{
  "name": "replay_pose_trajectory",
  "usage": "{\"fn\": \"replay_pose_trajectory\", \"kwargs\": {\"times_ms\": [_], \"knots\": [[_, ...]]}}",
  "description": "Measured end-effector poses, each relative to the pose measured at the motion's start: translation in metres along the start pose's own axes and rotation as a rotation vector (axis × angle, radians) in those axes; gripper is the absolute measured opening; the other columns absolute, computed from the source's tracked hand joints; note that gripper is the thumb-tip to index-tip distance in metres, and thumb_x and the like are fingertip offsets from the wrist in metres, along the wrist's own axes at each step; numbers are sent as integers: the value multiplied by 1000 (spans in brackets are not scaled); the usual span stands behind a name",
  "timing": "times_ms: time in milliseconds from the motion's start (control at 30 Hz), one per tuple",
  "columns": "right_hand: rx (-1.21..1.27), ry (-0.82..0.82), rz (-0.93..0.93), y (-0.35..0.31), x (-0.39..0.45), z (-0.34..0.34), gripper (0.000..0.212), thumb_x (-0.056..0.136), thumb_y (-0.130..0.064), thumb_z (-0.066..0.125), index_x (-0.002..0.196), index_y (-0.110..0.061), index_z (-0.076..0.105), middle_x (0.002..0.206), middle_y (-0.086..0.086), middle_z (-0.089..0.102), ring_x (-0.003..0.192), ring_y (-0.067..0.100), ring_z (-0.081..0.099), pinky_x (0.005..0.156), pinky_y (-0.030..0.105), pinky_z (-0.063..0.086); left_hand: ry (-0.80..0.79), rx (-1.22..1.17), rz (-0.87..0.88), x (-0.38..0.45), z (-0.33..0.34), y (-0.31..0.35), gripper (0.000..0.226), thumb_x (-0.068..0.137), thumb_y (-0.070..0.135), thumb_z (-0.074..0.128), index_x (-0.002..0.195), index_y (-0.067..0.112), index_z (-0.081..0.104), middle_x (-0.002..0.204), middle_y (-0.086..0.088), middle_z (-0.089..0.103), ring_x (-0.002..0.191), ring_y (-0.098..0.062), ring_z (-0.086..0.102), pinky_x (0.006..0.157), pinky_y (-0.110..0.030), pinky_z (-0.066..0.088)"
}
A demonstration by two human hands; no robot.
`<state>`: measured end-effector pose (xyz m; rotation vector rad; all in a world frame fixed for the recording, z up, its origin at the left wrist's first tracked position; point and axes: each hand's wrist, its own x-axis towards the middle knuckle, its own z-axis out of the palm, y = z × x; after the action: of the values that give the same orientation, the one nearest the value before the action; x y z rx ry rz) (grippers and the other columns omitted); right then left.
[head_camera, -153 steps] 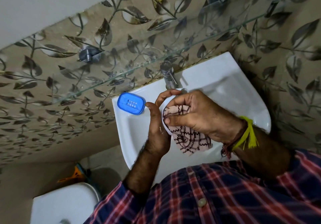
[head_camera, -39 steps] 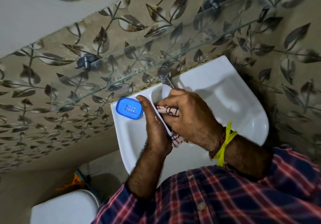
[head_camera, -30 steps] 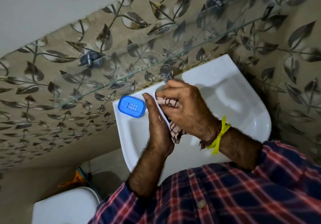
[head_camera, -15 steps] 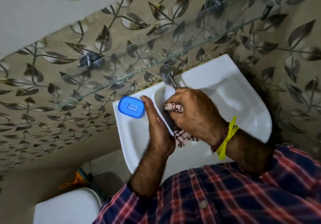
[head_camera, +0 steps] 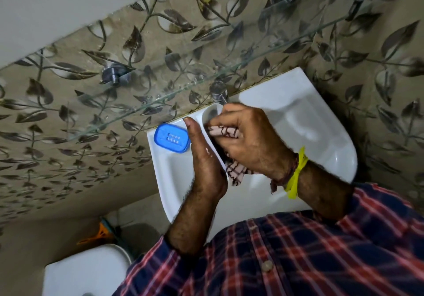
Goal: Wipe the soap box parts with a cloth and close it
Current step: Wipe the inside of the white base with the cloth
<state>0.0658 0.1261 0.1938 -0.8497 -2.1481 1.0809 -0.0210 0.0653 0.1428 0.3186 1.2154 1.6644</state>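
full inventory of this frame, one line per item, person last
soap box tray: 1, blue, on the basin's back left corner, slotted
soap box shell: 1, white, held on edge over the basin
cloth: 1, pink with dark check, pressed into the shell
basin: 1, white, against the wall
tap: 1, chrome, at the basin's back edge
glass shelf: 1, clear, above the basin
shelf brackets: 2, chrome, on the leaf-pattern wall
toilet: 1, white, lower left
left hand: grips the shell
right hand: holds the cloth; yellow thread at the wrist
shirt: red and navy plaid
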Motion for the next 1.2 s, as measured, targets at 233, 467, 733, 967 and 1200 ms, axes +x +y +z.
{"fn": "replay_pose_trajectory", "kwargs": {"times_ms": [233,467,733,967,1200], "knots": [[-12,222,131,9,3,3,17,76,-7,72,86,-18,80,75,-8,60,75,15,64,70,35,55,-20,83,-18,-6,7,-6,69,92,74,38,114,21,77,119,-12,75,116,-26,70,95,-39,56],[-109,-4,104,3,-5,5,19,77,-16,69,91,-23,79,87,-6,67,88,23,68,76,39,58,-42,-19,-38,-3,0,2,78,95,77,26,108,22,80,106,-8,79,104,-22,75,78,-33,61],[-131,-74,67,-1,-7,4,14,79,-13,66,86,-19,77,85,-3,63,87,23,65,72,40,56,0,-17,-1,-2,-1,9,76,96,75,27,102,24,82,103,-8,80,98,-22,77,73,-30,61],[-53,-95,33,-1,-6,1,14,77,-9,67,83,-17,77,80,-5,60,82,23,64,70,41,55,47,-34,17,-2,1,12,73,96,74,33,106,20,81,104,-10,79,100,-25,76,76,-32,61],[-90,0,93,-2,-7,6,16,80,-10,65,88,-17,78,87,2,63,88,28,65,74,42,55,49,-22,54,-5,3,9,71,96,71,32,104,21,82,107,-8,78,104,-22,75,81,-30,60]]}}
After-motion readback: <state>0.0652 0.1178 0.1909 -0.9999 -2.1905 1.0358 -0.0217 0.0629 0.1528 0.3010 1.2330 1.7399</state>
